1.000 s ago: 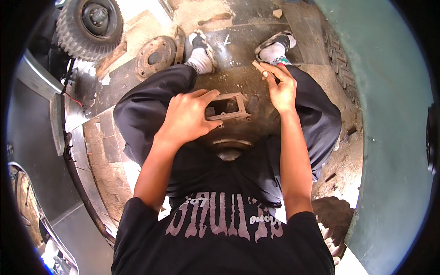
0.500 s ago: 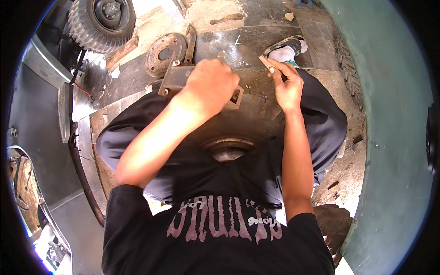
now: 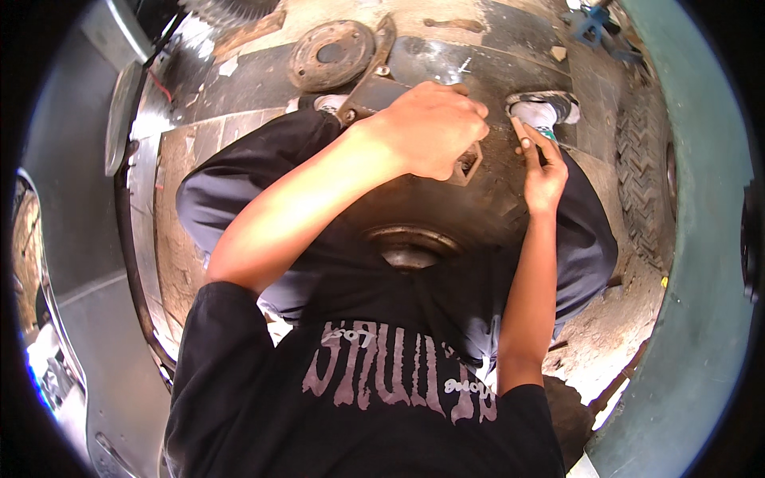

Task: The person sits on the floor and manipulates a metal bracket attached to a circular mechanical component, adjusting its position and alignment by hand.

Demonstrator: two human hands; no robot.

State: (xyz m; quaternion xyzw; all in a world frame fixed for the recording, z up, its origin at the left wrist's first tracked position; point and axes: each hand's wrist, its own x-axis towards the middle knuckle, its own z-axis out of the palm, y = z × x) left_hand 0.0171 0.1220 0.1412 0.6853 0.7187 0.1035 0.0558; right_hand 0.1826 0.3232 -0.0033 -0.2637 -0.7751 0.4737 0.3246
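My left hand [image 3: 434,131] is closed round a dark, box-like metal bracket [image 3: 378,97] with bolts at its end. The bracket's open, squared end [image 3: 468,167] shows below my knuckles. My fingertips and the bracket's middle are hidden behind the back of the hand. To the right, my right hand [image 3: 546,179] pinches a thin, flat, tan strip [image 3: 522,131] between thumb and fingers. The strip points up and stands apart from the bracket. Beneath both hands, between my legs, lies a large tyre with a metal rim [image 3: 414,235].
A rusty round plate [image 3: 331,56] and a curved metal bar [image 3: 382,44] lie beyond the bracket. A wrench-like rusty piece [image 3: 453,25] is at the far side. A treaded tyre [image 3: 637,175] and green panel [image 3: 709,263] stand right; a grey panel [image 3: 84,223] stands left.
The view has shifted, so the floor things sit higher and further right. Both hands appear further right and a little closer together, with the same grips.
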